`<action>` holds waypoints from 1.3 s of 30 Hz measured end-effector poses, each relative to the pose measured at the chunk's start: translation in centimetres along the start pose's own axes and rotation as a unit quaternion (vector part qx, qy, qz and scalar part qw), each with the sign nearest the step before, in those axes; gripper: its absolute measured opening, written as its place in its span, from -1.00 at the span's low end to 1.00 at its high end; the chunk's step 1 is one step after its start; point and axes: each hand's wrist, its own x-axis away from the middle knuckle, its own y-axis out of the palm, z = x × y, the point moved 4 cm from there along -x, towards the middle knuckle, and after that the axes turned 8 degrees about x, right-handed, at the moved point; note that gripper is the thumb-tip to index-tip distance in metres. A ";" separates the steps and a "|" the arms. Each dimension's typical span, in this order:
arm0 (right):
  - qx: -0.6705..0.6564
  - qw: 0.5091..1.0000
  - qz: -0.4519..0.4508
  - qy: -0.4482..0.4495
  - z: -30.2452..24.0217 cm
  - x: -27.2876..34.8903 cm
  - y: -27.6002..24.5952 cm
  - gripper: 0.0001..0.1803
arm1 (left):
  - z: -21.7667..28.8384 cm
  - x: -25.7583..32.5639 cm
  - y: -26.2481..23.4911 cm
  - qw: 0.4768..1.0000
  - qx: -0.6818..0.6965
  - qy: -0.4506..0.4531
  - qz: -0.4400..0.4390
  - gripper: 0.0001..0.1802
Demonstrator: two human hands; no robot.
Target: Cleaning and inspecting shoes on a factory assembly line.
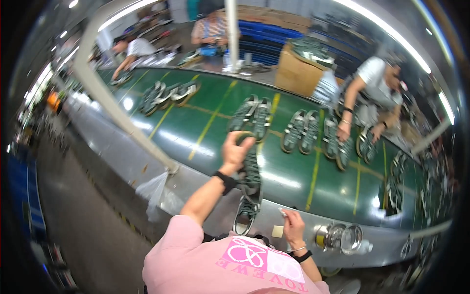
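Note:
My left hand [235,153] reaches out over the near edge of the green conveyor belt. Its fingers are closed around the far end of a dark green sneaker [251,171]. A second dark sneaker [246,214] with a pale insole is close to my body, on the metal ledge, its far end meeting the held one. My right hand [294,226] is above the ledge, pinching a small white piece [282,212] whose kind I cannot make out. A pale yellow square block [277,231] lies beside that hand. Just beyond my left hand stands a pair of green sneakers [262,117] on the belt.
Metal bowls [350,237] stand right of my right hand. More sneaker pairs [299,132] line the belt [215,125]. A co-worker's hands [344,130] touch shoes at right. A metal post [117,117] and a plastic bag [152,193] are at left; a cardboard box [298,73] stands beyond.

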 end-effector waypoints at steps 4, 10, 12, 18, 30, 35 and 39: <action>0.174 0.972 0.160 0.006 2.1 0.9 -9.8 -0.67 | -5.0 -3.6 -6.0 0.994 -0.051 -0.100 0.007 -0.55; 0.304 0.886 0.322 0.139 5.5 5.5 -19.5 -0.66 | -14.0 2.3 -9.6 0.942 -0.095 -0.285 -0.147 -0.52; 0.316 0.870 0.349 0.149 5.8 5.9 -20.8 -0.64 | -18.2 4.4 -12.2 0.919 -0.151 -0.298 -0.211 -0.38; 0.381 0.839 0.257 0.291 11.6 11.3 -22.4 -0.73 | -18.0 8.4 -9.7 0.815 -0.386 -0.114 -0.416 -0.28; -0.026 0.994 -0.036 0.100 8.7 5.0 -2.5 -0.67 | -6.9 17.9 -10.4 0.783 -0.399 -0.051 -0.475 -0.28; -0.169 0.961 -0.207 0.075 5.3 4.3 9.6 -0.27 | -4.2 19.5 -11.7 0.778 -0.371 0.037 -0.506 -0.37; -0.187 0.953 -0.232 0.063 2.0 3.8 10.5 -0.19 | -4.1 20.0 -13.4 0.822 -0.359 0.014 -0.443 -0.45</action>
